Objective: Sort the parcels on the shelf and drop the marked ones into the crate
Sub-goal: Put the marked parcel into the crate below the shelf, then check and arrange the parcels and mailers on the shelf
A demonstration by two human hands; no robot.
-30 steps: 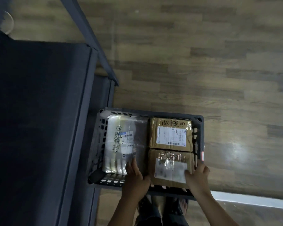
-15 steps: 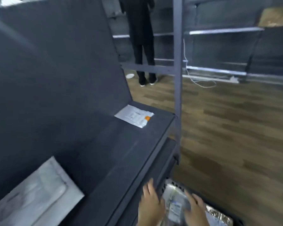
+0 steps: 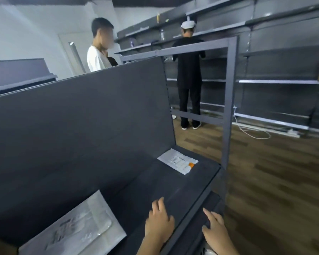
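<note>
A dark grey shelf (image 3: 155,183) runs from lower left to the middle. On its far end lies a flat white parcel (image 3: 177,163) with a printed label and an orange mark. A larger pale plastic-wrapped parcel (image 3: 77,229) leans against the back panel at the near left. My left hand (image 3: 159,223) hovers over the shelf's front part, fingers apart, holding nothing. My right hand (image 3: 215,229) is beyond the shelf's front edge, fingers apart and empty. The crate is out of view below.
A grey upright post (image 3: 228,107) stands at the shelf's far corner. One person in black (image 3: 189,80) stands at the back shelving, another in white (image 3: 98,52) behind the back panel. A white cable (image 3: 252,131) lies on the wooden floor.
My view has lifted from the crate with its parcels up to the shelf. Both hands left the crate and rose to shelf height, empty.
</note>
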